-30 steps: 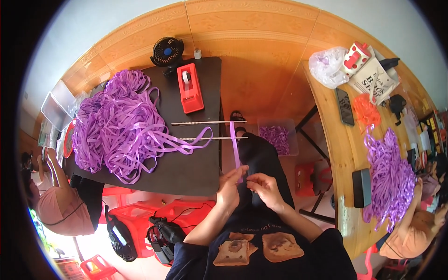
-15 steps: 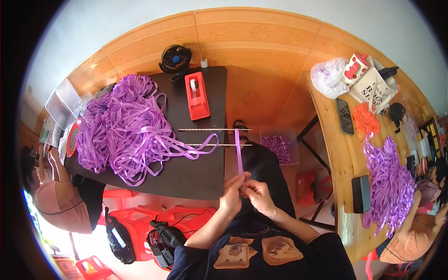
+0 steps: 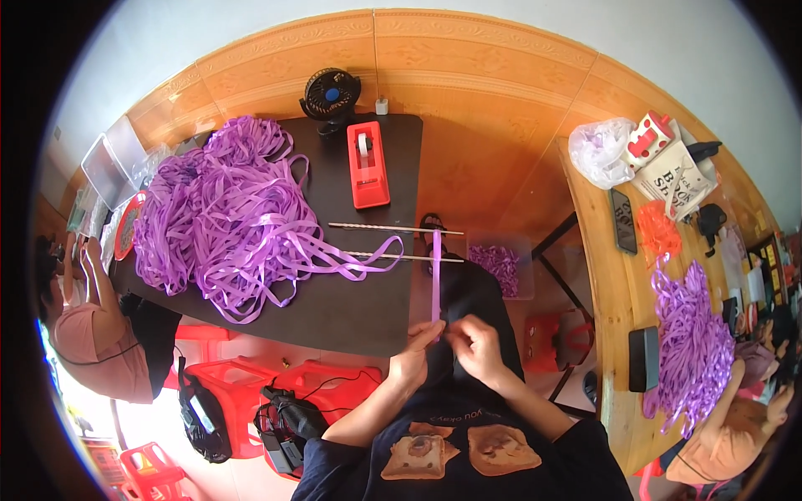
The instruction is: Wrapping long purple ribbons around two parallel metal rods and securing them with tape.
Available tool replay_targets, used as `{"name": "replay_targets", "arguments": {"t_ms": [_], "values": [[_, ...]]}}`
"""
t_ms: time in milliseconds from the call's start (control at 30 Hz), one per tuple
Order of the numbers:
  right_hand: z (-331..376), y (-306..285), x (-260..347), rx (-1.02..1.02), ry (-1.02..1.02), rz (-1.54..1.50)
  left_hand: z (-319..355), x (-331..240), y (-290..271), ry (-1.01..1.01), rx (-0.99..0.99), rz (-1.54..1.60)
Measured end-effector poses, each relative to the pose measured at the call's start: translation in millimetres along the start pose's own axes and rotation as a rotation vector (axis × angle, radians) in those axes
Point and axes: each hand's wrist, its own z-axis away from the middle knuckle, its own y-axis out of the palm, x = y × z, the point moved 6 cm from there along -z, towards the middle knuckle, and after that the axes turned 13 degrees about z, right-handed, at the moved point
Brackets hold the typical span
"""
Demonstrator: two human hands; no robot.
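Just past the desk's (image 3: 359, 313) right edge, a purple ribbon (image 3: 436, 288) runs from two rods (image 3: 397, 228) to the left hand (image 3: 409, 359), whose grip pinches its end; the right hand (image 3: 479, 351) curls just beside, its grip's contents unclear.

Two thin rods (image 3: 397, 228) — two tabletop purple ribbon heaps (image 3: 225, 217) — one tape dispenser (image 3: 368, 184), one fan (image 3: 331, 95).

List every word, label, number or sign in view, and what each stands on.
Cream tote bag: large dark lettering; I won't copy the wording.
Dark T-shirt: small lettering above the toast prints, likewise not copied.
Dark phone: pale marks, too small to read.
White label on the black bag: too blurred to read.
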Motion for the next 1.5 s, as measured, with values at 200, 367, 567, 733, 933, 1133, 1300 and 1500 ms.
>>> {"name": "replay_targets", "arguments": {"t_ms": [200, 367, 567, 733, 933, 1133, 1300, 1500], "values": [[-34.5, -32.1, 53.5, -0.352, -0.656, 0.473, 5.2, -0.4, -2.6, -0.007, 0.023, -0.020], [-33.6, -21.5, 68.0, -0.361, -0.978, 0.645, 9.6, -1.4, -5.2, 0.067, 0.010, -0.076], [-34.7, -22.8, 75.3, -0.423, -1.067, 0.613, 18.7, -2.3, -5.4, 0.029, 0.107, -0.070], [-49.3, -38.6, 83.1, -0.442, -0.896, 0.423, 15.4, -0.9, -1.4, 0.003, 0.185, -0.063], [-94.9, -70.8, 93.4, -0.406, -0.712, 0.193, -6.0, 11.8, 1.2, -0.058, 0.202, -0.148], [-173.7, -72.1, 66.4, -0.233, -0.479, -0.074, -35.6, 9.4, 26.2, -0.012, 0.150, -0.142], [-227.0, -30.9, 10.0, 0.142, -0.126, -0.421, -62.8, -4.6, 49.0, 0.159, 0.082, -0.107], [-229.7, 15.7, -28.9, 0.440, 0.176, -0.645, -92.9, -18.8, 72.0, 0.371, 0.020, -0.069]]}}
